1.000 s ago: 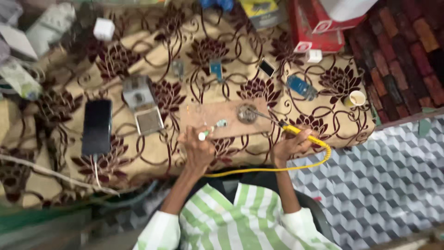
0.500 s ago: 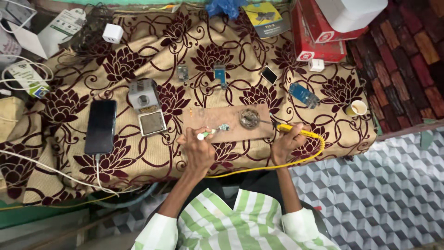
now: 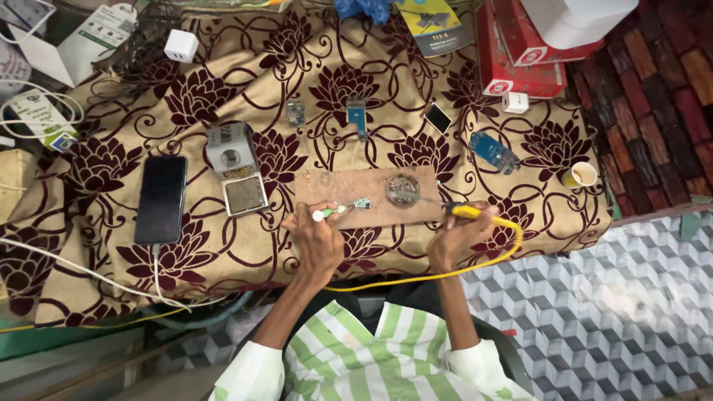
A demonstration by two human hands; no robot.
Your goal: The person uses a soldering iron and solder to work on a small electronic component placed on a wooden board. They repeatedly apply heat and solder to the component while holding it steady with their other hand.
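the view looks straight down on a person in a green-and-white striped shirt (image 3: 386, 356) at 6 o'clock.

1. left hand (image 3: 319, 241): closed around a thin tool with a pale green handle (image 3: 325, 214). the tool tip points toward 3 o'clock and meets a small green circuit piece (image 3: 362, 203).
2. right hand (image 3: 454, 236): closed around a yellow-handled soldering iron (image 3: 469, 213). the iron tip points toward 9 o'clock. a yellow cable (image 3: 445, 271) loops from the handle round to 6 o'clock, below both hands. the 2 hands are well apart.
3. wooden board (image 3: 334, 189): lies at centre, just beyond both hands, on a tan cloth with dark red flowers (image 3: 223, 89). the circuit piece rests on its near edge. a round tin (image 3: 402, 188) sits on the board toward 3 o'clock.
4. at 9 o'clock of the board: a small square tray (image 3: 246, 195), a grey block with a round hole (image 3: 229, 148) touching it, then a black phone (image 3: 161, 199) with a white cable at its near end.
5. at 12 o'clock: 2 small modules (image 3: 356, 115) and a small dark rectangular part (image 3: 437, 117).
6. at 2 o'clock: a blue module (image 3: 492, 152), a small cup (image 3: 581, 175), a white cube (image 3: 515, 102) and red boxes (image 3: 520, 52).
7. at 11 o'clock: a white charger plug (image 3: 180, 46).
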